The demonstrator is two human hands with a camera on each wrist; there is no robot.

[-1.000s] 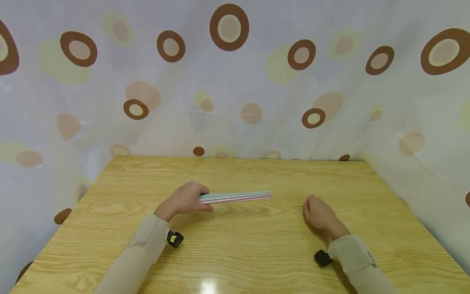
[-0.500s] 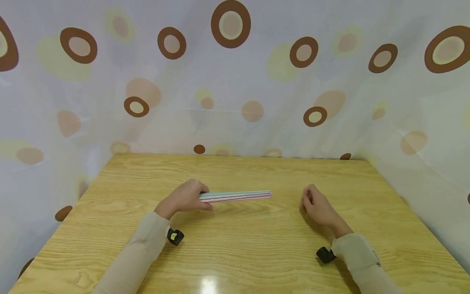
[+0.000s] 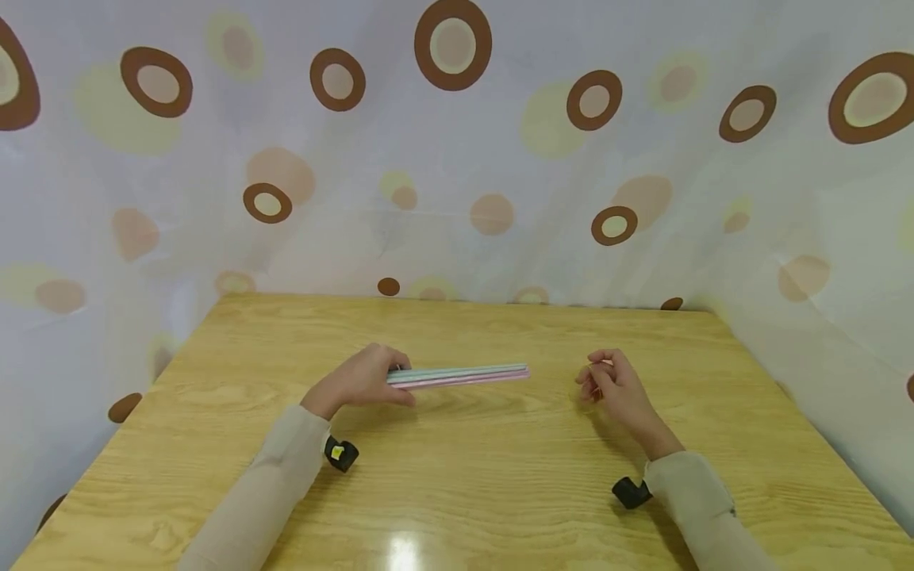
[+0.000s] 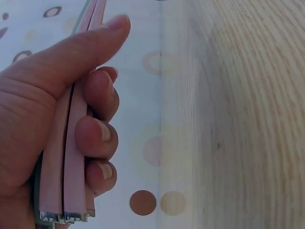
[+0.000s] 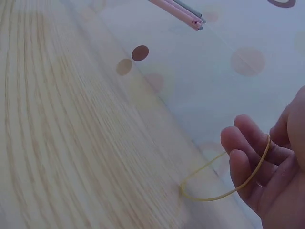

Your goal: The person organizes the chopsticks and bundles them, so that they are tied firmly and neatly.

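Reading the head view from my remote station, I have the bundle of slim pink and pale green sticks [image 3: 462, 376] just left of the middle of the desk [image 3: 457, 492], apparently lifted clear of its surface. The left grip [image 3: 362, 377] has hold of it near its left end: thumb laid across one side, fingers wrapped round from the other, butt ends showing past the last finger in my left wrist feed. That hold looks full and snug.

The right grip [image 3: 620, 394] sits to the right of the sticks, near their free tips but apart from them. Its fingers are partly curled, loosely, with a thin yellow band [image 5: 208, 200] strung among them. How the band passes round each finger, I cannot tell.

As I judge it, the relation that counts is the gap between tips and band. The tips point right, toward the right grip, which is the nearer one to them, and the band's slack loop hangs on that grip's left side, facing them. The bundle's long axis runs left to right, close to parallel with the desk's far edge; its right end sits either slightly raised or slightly farther off, and I can't separate the two.
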